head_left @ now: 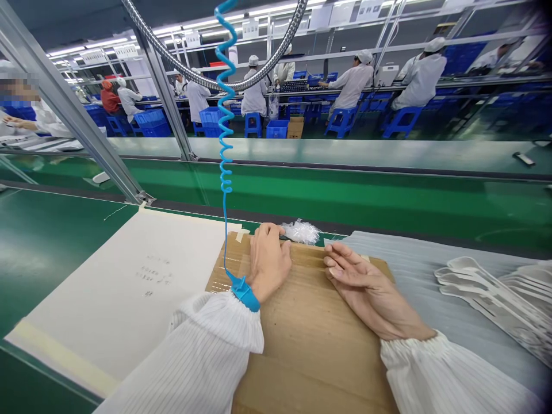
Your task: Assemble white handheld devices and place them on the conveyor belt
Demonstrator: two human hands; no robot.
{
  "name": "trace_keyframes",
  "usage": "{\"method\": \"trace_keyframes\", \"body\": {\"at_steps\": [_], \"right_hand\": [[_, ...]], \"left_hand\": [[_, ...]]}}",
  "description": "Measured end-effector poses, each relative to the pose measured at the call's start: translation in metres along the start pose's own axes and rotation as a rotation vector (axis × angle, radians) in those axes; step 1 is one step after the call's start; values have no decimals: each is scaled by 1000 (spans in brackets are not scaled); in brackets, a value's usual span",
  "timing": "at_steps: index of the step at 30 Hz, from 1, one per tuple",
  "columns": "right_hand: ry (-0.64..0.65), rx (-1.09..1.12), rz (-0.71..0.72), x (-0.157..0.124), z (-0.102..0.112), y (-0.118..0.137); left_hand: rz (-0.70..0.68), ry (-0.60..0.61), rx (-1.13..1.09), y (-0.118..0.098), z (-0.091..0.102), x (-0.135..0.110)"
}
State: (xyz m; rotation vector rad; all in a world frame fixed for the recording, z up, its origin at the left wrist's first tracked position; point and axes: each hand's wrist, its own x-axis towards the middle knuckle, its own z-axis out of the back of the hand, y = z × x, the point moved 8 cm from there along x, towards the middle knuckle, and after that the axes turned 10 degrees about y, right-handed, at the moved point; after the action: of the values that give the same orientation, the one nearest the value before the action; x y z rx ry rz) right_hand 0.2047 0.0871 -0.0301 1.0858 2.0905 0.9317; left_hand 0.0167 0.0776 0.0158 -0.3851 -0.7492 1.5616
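Observation:
My left hand (269, 261) rests on a brown cardboard sheet (310, 345), fingers curled shut around a thin dark object whose tip points at a crumpled clear plastic bag (302, 231) at the cardboard's far edge. A blue wrist strap (245, 292) with a coiled blue cord (225, 126) circles that wrist. My right hand (366, 287) lies flat on the cardboard, fingers stretched out toward the left, holding nothing.
A white paper sheet (121, 287) lies left of the cardboard on the green bench. White plastic parts (495, 293) are stacked at right on a grey mat. A green conveyor (345, 195) runs beyond. Several workers in white sit at far benches.

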Motion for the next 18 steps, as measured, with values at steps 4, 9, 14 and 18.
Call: {"method": "trace_keyframes", "body": {"at_steps": [4,9,14,18], "right_hand": [[9,-9,-2,0,1,0],[4,-16,12,-1,0,0],[6,-32,24,-1,-3,1],[5,-25,23,-1,-3,1]], "left_hand": [[2,6,-1,0,-1,0],[-5,6,3,-1,0,0],[1,15,-1,-2,1,-1],[-2,7,5,-1,1,0]]}}
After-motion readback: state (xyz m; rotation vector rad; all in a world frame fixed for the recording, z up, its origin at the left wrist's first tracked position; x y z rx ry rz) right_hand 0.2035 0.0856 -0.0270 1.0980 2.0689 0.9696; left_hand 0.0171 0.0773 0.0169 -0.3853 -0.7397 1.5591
